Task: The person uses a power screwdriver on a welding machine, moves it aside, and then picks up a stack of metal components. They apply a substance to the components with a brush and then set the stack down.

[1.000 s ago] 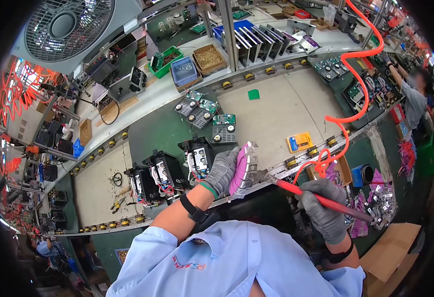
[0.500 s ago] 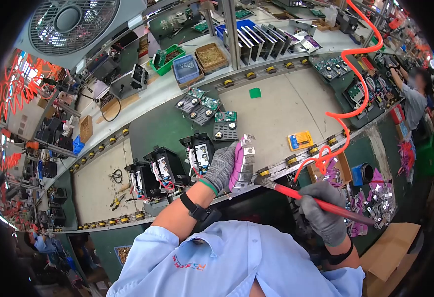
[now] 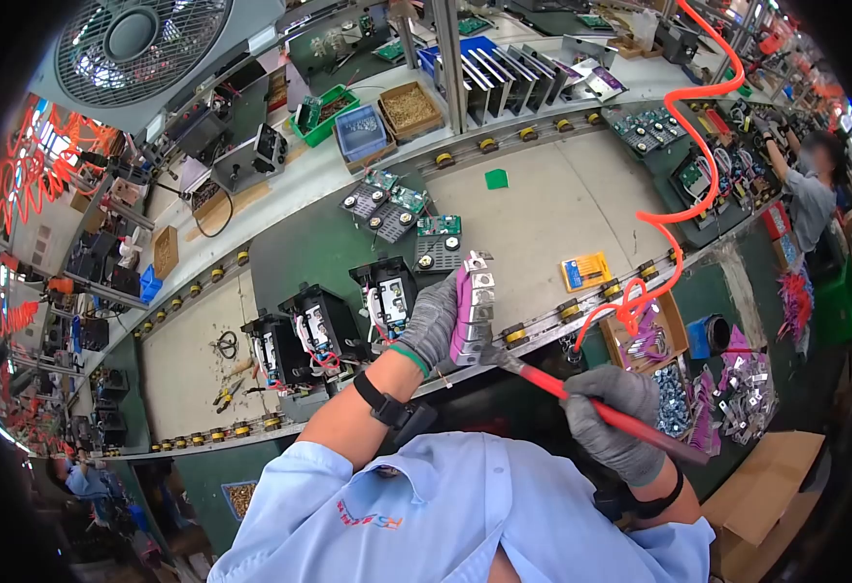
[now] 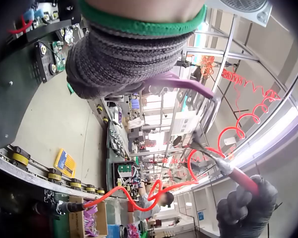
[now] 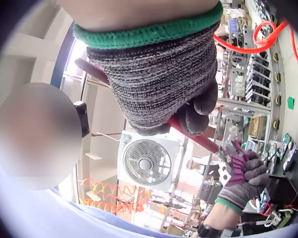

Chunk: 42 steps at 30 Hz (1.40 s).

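As fingers (image 3: 445, 297) hide parts, left hand (image 3: 428, 330) gripping purple-edged metal (image 3: 475, 309), right hand (image 3: 622, 424) gripping red-handled brush (image 3: 541, 379)

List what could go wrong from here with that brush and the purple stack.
The purple-and-metal stack is fanned out in the left hand alone; a piece might slip free.

Residue from the brush could land in the open black units nearby.

The looped red hose might snag the right hand.

Over the pale bench top (image 3: 562, 204), a hand could pass between the circuit boards (image 3: 438, 243) and the orange hose (image 3: 667, 233). A yellow pack (image 3: 586, 271) lies low near the rollers (image 3: 569, 309); black units (image 3: 326, 325) crowd beside the left hand (image 3: 430, 330).
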{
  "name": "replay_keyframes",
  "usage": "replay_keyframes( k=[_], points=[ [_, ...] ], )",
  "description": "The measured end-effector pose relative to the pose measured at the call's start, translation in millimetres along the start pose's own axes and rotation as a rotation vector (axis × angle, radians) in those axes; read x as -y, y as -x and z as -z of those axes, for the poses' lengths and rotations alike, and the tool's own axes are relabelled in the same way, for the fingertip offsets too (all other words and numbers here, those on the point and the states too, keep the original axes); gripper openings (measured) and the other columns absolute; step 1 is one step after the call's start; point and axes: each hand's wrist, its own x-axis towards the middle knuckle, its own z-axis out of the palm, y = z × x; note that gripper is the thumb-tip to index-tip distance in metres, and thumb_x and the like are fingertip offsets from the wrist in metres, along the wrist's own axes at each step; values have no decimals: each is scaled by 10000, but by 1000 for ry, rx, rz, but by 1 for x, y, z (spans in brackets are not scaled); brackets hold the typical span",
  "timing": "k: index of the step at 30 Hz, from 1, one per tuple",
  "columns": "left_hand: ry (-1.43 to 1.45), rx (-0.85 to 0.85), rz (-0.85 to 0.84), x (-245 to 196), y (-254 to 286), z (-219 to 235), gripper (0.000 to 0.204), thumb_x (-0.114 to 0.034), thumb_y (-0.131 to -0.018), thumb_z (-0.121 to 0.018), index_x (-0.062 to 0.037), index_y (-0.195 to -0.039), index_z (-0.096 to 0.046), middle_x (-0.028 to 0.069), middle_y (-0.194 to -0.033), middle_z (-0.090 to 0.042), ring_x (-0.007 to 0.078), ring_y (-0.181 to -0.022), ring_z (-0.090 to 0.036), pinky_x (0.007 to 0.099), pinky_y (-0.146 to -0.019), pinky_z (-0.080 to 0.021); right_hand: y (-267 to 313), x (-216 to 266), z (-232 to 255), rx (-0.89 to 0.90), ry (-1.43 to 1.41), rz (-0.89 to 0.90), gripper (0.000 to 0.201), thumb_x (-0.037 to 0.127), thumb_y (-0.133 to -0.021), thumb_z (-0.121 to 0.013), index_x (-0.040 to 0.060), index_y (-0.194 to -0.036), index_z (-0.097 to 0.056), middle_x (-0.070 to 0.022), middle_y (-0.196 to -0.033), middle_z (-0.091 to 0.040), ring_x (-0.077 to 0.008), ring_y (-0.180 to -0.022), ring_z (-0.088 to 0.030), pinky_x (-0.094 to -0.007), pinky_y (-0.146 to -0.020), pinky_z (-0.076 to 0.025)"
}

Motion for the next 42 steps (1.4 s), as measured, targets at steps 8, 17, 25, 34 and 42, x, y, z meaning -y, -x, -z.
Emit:
replay_keyframes(
  k=[8, 17, 25, 34, 42],
  points=[
    [1, 23, 94, 3, -19, 5, 319, -458, -977, -658, -147, -923, -701, 8, -741, -674, 172, -572, -633, 337, -508, -519, -5, -6, -8, -52, 131, 100, 229, -30, -769, -677, 92, -961, -651, -89, -748, -680, -248, -619, -682, -331, -577, -554],
    [236, 108, 161, 0, -16, -3, 289, -403, -1015, -607, -156, -883, -678, 1, -698, -663, 156, -536, -621, 318, -465, -505, -7, -1, 12, -94, 5, -34, 162, -41, -836, -635, 58, -965, -640, -76, -751, -653, -173, -597, -637, -313, -575, -541],
    [122, 52, 147, -7, -11, -13, 330, -449, -1016, -555, -216, -802, -648, -38, -618, -599, 177, -476, -561, 346, -410, -427, -13, -20, -5, -145, 80, 25, 236, -6, -725, -718, 126, -909, -651, -67, -751, -674, -255, -611, -672, -365, -554, -538],
    [209, 209, 175, 5, -38, 8, 269, -401, -1004, -624, -150, -932, -689, 6, -746, -685, 161, -565, -624, 318, -483, -503, -16, -24, -2, -148, 179, 19, 258, -12, -713, -743, 124, -920, -673, -76, -843, -700, -254, -705, -695, -322, -625, -563],
    [242, 16, 139, 9, -27, -10, 200, -364, -999, -634, -191, -906, -674, -29, -688, -640, 152, -506, -567, 309, -439, -454, -46, 8, 9, 386, -559, -908, 266, 252, -943, -676, -1, -864, -686, -38, -610, -627, -107, -555, -616, -286, -522, -482]
  ],
)
